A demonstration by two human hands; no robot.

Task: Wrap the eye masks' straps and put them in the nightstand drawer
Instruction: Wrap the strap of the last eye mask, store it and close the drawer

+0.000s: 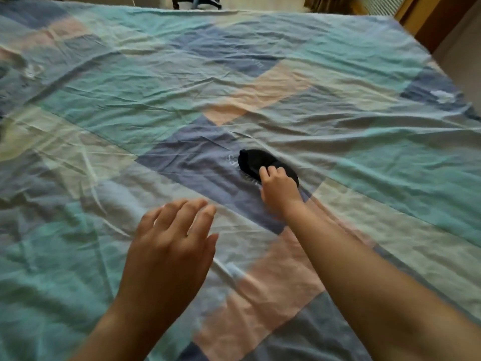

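A black eye mask (256, 160) lies on the bedspread a little right of the middle, on a dark blue patch. My right hand (278, 187) reaches out over it, and its fingers curl onto the mask's near right part and cover that part. My left hand (171, 246) hovers lower and to the left above the bed, palm down, fingers spread, holding nothing. No strap shows clearly. The nightstand and its drawer are out of view.
A wrinkled patchwork bedspread (130, 126) in teal, blue, peach and cream fills the view. Beyond the far edge stands a chair base (196, 1). A wooden door or frame (437, 22) is at the top right, past the bed's right edge.
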